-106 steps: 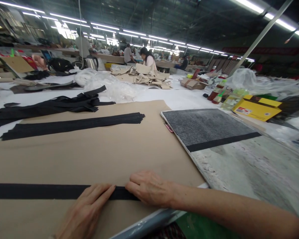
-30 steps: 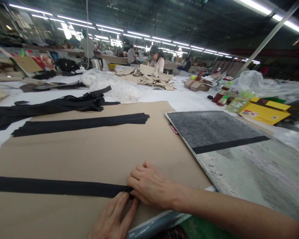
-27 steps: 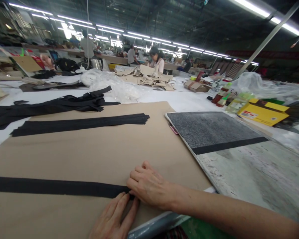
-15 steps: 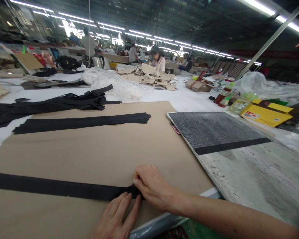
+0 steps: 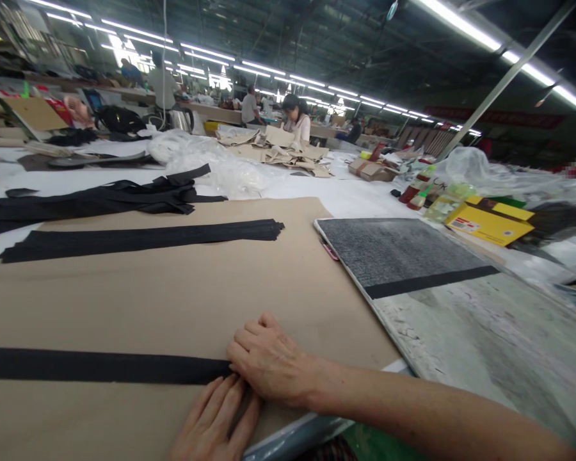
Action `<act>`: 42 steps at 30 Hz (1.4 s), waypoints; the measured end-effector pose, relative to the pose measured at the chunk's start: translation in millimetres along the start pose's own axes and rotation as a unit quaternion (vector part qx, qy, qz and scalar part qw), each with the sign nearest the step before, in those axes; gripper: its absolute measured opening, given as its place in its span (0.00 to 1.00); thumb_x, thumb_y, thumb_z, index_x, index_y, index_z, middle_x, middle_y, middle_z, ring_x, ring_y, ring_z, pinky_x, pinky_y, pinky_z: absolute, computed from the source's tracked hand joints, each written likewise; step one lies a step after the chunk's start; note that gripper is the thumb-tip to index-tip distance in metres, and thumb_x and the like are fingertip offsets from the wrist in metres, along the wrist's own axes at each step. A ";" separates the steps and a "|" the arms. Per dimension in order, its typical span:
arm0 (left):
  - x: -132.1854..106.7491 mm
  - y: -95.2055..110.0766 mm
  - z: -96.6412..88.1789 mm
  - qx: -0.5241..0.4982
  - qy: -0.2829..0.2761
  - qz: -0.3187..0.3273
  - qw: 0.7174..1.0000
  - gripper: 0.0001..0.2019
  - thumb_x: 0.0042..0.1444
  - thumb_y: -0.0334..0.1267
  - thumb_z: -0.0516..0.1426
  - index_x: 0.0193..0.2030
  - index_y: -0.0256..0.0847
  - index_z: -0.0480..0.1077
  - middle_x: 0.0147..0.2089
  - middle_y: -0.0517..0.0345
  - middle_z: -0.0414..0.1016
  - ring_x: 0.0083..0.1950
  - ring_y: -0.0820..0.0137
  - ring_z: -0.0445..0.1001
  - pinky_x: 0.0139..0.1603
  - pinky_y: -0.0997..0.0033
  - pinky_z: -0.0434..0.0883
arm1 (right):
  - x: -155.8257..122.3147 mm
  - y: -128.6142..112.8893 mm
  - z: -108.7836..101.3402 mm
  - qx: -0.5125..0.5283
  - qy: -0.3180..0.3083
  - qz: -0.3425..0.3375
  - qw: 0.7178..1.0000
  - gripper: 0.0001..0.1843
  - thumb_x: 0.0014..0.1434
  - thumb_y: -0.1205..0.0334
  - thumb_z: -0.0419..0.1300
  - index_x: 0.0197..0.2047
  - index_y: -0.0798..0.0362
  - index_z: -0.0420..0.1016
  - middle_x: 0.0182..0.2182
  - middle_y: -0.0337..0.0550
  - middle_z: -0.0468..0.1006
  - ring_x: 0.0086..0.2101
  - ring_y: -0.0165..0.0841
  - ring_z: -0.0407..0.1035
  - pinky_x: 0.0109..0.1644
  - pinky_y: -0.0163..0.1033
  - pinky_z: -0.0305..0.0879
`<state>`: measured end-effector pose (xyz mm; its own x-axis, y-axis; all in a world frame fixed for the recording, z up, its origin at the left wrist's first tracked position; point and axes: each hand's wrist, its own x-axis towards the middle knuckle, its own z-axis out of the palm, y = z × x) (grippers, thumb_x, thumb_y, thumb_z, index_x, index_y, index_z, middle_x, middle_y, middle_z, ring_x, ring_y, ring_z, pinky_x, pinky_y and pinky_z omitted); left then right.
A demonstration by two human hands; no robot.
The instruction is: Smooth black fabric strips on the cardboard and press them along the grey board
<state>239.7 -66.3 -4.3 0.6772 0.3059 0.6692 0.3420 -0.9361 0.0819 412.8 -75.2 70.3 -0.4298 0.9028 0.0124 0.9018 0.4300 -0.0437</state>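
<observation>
A long black fabric strip lies flat across the brown sheet, running out of view at the left. My right hand curls over the strip's right end, its fingers closed on it, and hides that end. Just below and to the left, my left hand rests with fingers stretched out, their tips at the strip's lower edge and close against the right hand. Farther up the sheet is a neat stack of black strips.
A looser heap of black strips lies behind the stack. To the right, a board carries a dark textured piece and one black strip. Beyond are a yellow box, bottles, clear plastic and a person behind beige pieces.
My right hand has shifted left and turned over the strip's end, covering the twisted part seen before. The left hand stays close by. The view has swung slightly right.
</observation>
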 end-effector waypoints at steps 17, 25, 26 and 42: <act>4.6 -10.3 -11.0 0.074 -0.054 0.099 0.991 0.18 0.60 0.31 0.46 0.52 0.48 0.70 0.48 0.57 0.73 0.51 0.66 0.69 0.53 0.66 0.65 | 2.1 9.9 -9.9 0.127 0.015 0.021 0.992 0.09 0.60 0.59 0.58 0.43 0.52 0.67 0.41 0.41 0.72 0.43 0.34 0.63 0.47 0.41 0.55; -6.2 3.9 5.4 0.003 -0.004 -0.009 1.000 0.17 0.62 0.32 0.44 0.47 0.48 0.72 0.47 0.58 0.73 0.53 0.66 0.68 0.60 0.63 0.61 | 18.0 -5.8 2.5 0.080 0.001 0.064 0.995 0.07 0.64 0.61 0.51 0.37 0.54 0.65 0.37 0.44 0.72 0.39 0.36 0.63 0.47 0.45 0.56; -6.4 5.0 6.0 -0.002 -0.003 -0.009 1.000 0.17 0.62 0.32 0.44 0.46 0.48 0.72 0.47 0.58 0.73 0.53 0.66 0.68 0.60 0.64 0.60 | 18.9 -8.0 3.8 0.103 0.003 0.100 0.990 0.06 0.64 0.62 0.51 0.38 0.54 0.65 0.38 0.44 0.72 0.40 0.36 0.64 0.48 0.45 0.56; 1.3 -10.7 -9.2 0.079 -0.059 0.092 0.991 0.23 0.56 0.27 0.47 0.57 0.43 0.67 0.52 0.56 0.73 0.55 0.68 0.69 0.55 0.71 0.67 | -21.8 13.5 -5.8 0.221 0.032 0.072 0.972 0.12 0.58 0.65 0.59 0.47 0.54 0.67 0.43 0.43 0.72 0.44 0.33 0.64 0.50 0.38 0.58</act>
<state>231.0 -57.4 2.5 0.8057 0.1589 0.5706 0.2967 -0.9420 -0.1567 434.6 -89.0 75.2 -0.2843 0.9581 0.0354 0.8391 0.2665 -0.4743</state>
